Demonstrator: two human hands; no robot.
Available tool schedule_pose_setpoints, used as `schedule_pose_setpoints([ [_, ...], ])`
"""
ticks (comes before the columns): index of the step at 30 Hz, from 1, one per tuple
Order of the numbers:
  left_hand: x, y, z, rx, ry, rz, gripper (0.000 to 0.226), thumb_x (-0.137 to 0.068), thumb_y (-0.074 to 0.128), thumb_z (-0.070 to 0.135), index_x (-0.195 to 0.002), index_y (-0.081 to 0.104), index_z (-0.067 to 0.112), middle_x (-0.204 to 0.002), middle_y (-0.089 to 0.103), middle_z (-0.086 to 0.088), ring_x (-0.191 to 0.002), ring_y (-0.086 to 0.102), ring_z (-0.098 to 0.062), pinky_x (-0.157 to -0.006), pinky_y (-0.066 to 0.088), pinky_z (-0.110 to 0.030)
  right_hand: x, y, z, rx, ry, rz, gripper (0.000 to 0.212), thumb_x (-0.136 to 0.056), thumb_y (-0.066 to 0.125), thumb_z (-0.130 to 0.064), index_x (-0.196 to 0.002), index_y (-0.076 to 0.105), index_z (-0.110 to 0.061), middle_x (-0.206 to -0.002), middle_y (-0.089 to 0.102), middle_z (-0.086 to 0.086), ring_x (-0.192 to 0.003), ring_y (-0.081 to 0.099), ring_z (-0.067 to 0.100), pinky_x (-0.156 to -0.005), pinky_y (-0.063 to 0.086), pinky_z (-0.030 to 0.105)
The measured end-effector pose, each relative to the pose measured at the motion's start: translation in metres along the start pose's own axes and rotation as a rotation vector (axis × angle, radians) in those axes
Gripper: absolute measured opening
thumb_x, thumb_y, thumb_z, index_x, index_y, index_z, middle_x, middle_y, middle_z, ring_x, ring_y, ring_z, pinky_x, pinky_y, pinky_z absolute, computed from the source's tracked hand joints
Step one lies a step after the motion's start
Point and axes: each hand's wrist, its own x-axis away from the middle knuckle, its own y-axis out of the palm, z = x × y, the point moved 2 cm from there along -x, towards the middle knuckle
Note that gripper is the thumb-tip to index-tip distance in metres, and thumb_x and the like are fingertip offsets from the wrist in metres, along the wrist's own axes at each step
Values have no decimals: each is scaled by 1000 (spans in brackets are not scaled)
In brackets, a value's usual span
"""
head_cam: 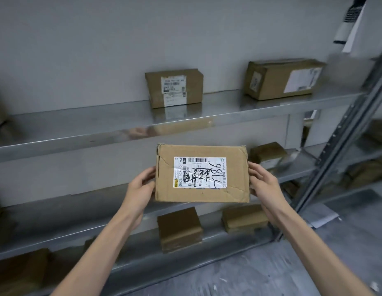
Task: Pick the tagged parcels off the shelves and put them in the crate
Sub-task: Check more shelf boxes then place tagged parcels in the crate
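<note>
Holding one cardboard parcel [201, 174] between both hands, in front of the shelves.

My left hand [141, 184] grips its left edge and my right hand [263, 182] grips its right edge. The white label [199, 172] faces me, turned sideways, printed "5028 P021-00 94" with barcodes. Black marker scrawl across it is unreadable. Two labelled boxes [174, 87] [284, 77] sit on the shelf [79, 124] above my hands.

On the flat brown cardboard box [201, 174] you hold, the white shipping label [199, 172] reads "5028 P021-00 94" sideways along its left edge. It also has a barcode and black marker scrawl, possibly "786". Labels on the far brown cardboard boxes, left [174, 87] and right [284, 79], are too blurred to read.
</note>
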Motion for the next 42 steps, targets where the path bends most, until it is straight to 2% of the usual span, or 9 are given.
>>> schedule_pose_setpoints([
  [6, 35, 104, 26, -49, 51, -159, 38, -100, 51, 4, -129, 64, 24, -119, 72, 7, -115, 65, -14, -89, 54, -31, 38, -122, -24, -32, -55, 128, 40, -101, 42, 0, -126, 62, -24, -116, 70, 0, -102, 67, 5, -68, 54, 15],
  [10, 66, 189, 50, -24, 65, -272, 39, -98, 49, -1, -128, 64, 19, -113, 73, 1, -98, 70, -14, -76, 55, -30, 70, -208, -36, -58, -96, 285, 34, -102, 44, -5, -118, 65, -26, -110, 72, -3, -96, 68, 4, -70, 55, 17],
  [14, 89, 269, 66, -27, 86, -405, 41, -96, 48, -3, -124, 67, 21, -113, 73, -4, -96, 71, -21, -75, 59, -41, 98, -284, -38, -75, -109, 434, 33, -102, 45, -5, -121, 67, -20, -108, 74, -1, -91, 70, 4, -68, 55, 17],
  [19, 117, 376, 75, -74, 99, -592, 32, -103, 45, 14, -125, 65, 27, -114, 73, -2, -108, 67, -22, -83, 56, -39, 143, -373, -28, -112, -126, 680, 29, -102, 47, -9, -119, 68, -20, -102, 74, -4, -84, 68, 3, -62, 51, 14],
  [24, 156, 491, 64, -104, 80, -841, 28, -103, 47, 30, -111, 74, 26, -108, 74, -5, -91, 64, -19, -69, 50, -31, 198, -448, 0, -137, -81, 966, 25, -104, 47, -17, -113, 69, -23, -102, 73, -7, -88, 66, 9, -65, 53, 17],
  [30, 202, 608, 41, -123, -29, -1119, 29, -101, 50, 39, -106, 74, 25, -98, 76, 0, -84, 66, -17, -73, 50, -34, 257, -506, 27, -97, -13, 1304, 25, -104, 47, -24, -101, 70, -31, -98, 72, -14, -92, 63, 6, -86, 52, 31],
  [34, 241, 674, 33, -153, -46, -1325, 35, -102, 48, 42, -110, 73, 20, -98, 76, 0, -84, 68, -15, -68, 49, -29, 298, -527, 38, -83, 40, 1496, 28, -102, 48, -37, -101, 73, -25, -104, 75, -2, -99, 66, 14, -100, 49, 48],
  [37, 270, 711, 26, -185, -67, -1463, 37, -101, 48, 44, -116, 70, 18, -105, 75, -1, -88, 68, -14, -68, 49, -28, 328, -528, 42, -114, 76, 1622, 32, -102, 47, -42, -107, 73, -25, -107, 75, -5, -107, 68, 17, -97, 51, 43],
  [42, 337, 747, 4, -240, -65, -1702, 36, -102, 46, 45, -114, 70, 21, -103, 74, 3, -85, 66, -12, -68, 48, -28, 384, -508, 54, -149, 100, 1851, 33, -103, 45, -42, -114, 71, -24, -100, 74, -12, -88, 68, -5, -75, 52, 20],
])
